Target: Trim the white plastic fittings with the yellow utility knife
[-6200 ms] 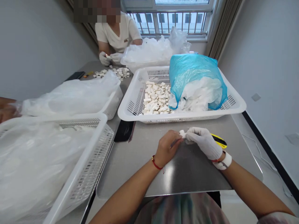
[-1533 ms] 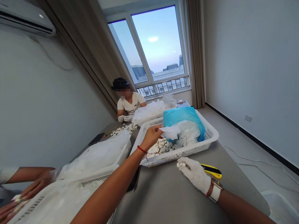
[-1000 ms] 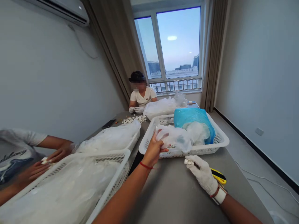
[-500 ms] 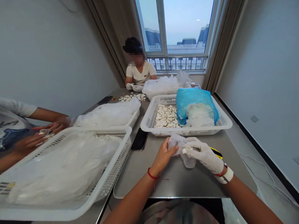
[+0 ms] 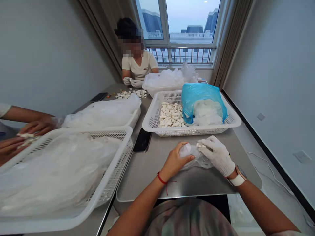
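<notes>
My bare left hand [image 5: 177, 160] is closed around a clear plastic bag [image 5: 197, 160] above the near part of the table. Gloved in white, my right hand [image 5: 218, 154] pinches a small white ring-shaped piece [image 5: 200, 145] between thumb and fingers, just right of the bag's bunched part. Loose film of the bag spreads below both hands. Beyond them stands a white basket [image 5: 169, 132] with many similar small white pieces [image 5: 171, 114] on its left side. A blue plastic bag [image 5: 199, 90] with clear film spilling from it fills the basket's right side.
A black phone [image 5: 142, 140] lies left of my hands. White baskets [image 5: 98, 196] heaped with clear plastic bags line the left. One co-worker [image 5: 139, 64] sits across by loose white pieces [image 5: 128, 95]; another person's hands [image 5: 29, 132] work at far left.
My right hand has turned, so the white piece now points up and shows its round opening. The bag's loose end has swung right beneath that hand. My view has tilted down slightly.
</notes>
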Action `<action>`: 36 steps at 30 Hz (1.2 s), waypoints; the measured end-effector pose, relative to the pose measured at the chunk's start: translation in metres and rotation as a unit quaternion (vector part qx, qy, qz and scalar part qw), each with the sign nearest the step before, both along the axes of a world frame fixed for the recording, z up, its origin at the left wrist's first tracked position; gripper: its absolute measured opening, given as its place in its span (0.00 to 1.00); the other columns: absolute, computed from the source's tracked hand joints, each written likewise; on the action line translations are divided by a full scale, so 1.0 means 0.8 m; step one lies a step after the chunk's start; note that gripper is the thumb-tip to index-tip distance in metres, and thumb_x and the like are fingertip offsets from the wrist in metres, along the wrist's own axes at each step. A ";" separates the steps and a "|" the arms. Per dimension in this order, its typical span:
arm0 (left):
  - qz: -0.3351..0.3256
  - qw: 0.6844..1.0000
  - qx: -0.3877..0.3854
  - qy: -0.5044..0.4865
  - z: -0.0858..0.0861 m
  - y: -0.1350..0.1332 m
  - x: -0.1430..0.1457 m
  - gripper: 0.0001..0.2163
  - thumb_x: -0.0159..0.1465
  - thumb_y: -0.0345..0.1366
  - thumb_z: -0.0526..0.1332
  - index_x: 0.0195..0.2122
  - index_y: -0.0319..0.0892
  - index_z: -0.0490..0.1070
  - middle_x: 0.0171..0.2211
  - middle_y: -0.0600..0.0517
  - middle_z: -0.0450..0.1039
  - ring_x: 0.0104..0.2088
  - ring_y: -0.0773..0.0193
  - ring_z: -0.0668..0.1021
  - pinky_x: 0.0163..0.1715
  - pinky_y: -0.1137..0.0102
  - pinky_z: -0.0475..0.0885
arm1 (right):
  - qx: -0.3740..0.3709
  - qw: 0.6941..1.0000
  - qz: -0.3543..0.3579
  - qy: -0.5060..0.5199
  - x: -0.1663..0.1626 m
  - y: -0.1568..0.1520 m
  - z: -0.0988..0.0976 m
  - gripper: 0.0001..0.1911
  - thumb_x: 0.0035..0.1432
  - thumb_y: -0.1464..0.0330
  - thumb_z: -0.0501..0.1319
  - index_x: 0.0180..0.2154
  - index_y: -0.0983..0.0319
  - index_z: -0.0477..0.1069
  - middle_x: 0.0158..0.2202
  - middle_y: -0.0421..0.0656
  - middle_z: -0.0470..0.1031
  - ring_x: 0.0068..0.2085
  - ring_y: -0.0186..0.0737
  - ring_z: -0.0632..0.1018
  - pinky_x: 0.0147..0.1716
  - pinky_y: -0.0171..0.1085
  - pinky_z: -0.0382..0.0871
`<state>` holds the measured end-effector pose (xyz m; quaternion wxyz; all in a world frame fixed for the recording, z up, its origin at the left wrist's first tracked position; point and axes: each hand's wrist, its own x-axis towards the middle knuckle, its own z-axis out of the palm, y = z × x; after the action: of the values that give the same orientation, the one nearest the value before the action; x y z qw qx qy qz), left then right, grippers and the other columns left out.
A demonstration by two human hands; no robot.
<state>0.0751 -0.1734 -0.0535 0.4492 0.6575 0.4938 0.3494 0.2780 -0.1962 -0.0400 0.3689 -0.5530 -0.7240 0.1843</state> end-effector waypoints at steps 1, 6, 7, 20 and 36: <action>-0.022 1.000 0.003 0.011 -0.001 0.000 0.002 0.11 0.53 0.42 0.65 0.32 0.41 0.71 0.27 0.56 0.70 0.29 0.65 0.70 0.31 0.73 0.64 | 0.004 1.000 0.000 -0.001 -0.001 0.000 -0.001 0.13 0.63 0.61 0.58 0.46 0.57 0.76 0.35 0.42 0.67 0.37 0.38 0.73 0.38 0.38 0.66; 0.019 0.999 0.046 0.020 -0.012 0.013 0.008 0.16 0.64 0.45 0.53 0.29 0.39 0.74 0.26 0.53 0.73 0.31 0.61 0.73 0.30 0.71 0.66 | -0.008 0.995 0.085 0.054 0.007 -0.004 0.004 0.12 0.59 0.61 0.61 0.43 0.56 0.78 0.57 0.47 0.63 0.57 0.45 0.69 0.55 0.43 0.63; 0.028 0.998 0.057 0.018 -0.012 0.014 0.010 0.17 0.64 0.45 0.52 0.31 0.39 0.75 0.28 0.52 0.74 0.32 0.60 0.74 0.31 0.71 0.66 | -0.028 0.991 0.110 0.067 0.008 -0.004 0.007 0.11 0.59 0.61 0.62 0.42 0.56 0.78 0.62 0.46 0.59 0.60 0.46 0.65 0.58 0.44 0.60; 0.021 0.996 -0.029 -0.084 0.001 -0.032 0.045 0.11 0.62 0.41 0.56 0.27 0.41 0.71 0.20 0.56 0.71 0.22 0.66 0.72 0.26 0.73 0.68 | -0.124 0.973 0.027 -0.195 -0.014 -0.003 -0.003 0.12 0.61 0.67 0.56 0.43 0.63 0.75 0.40 0.51 0.77 0.40 0.46 0.77 0.41 0.40 0.67; -0.092 0.892 0.100 0.431 0.009 -0.033 0.049 0.14 0.63 0.25 0.52 0.46 0.43 0.70 0.39 0.46 0.78 0.36 0.56 0.80 0.31 0.70 0.68 | -0.180 0.953 -0.007 0.245 0.009 -0.065 0.023 0.14 0.58 0.65 0.61 0.47 0.57 0.70 0.43 0.42 0.75 0.42 0.38 0.76 0.43 0.37 0.72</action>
<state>0.1143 -0.1996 -0.0463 0.1541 0.8273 0.5389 0.0363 0.2849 -0.2484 -0.0213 0.4310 -0.5529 -0.5621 0.4388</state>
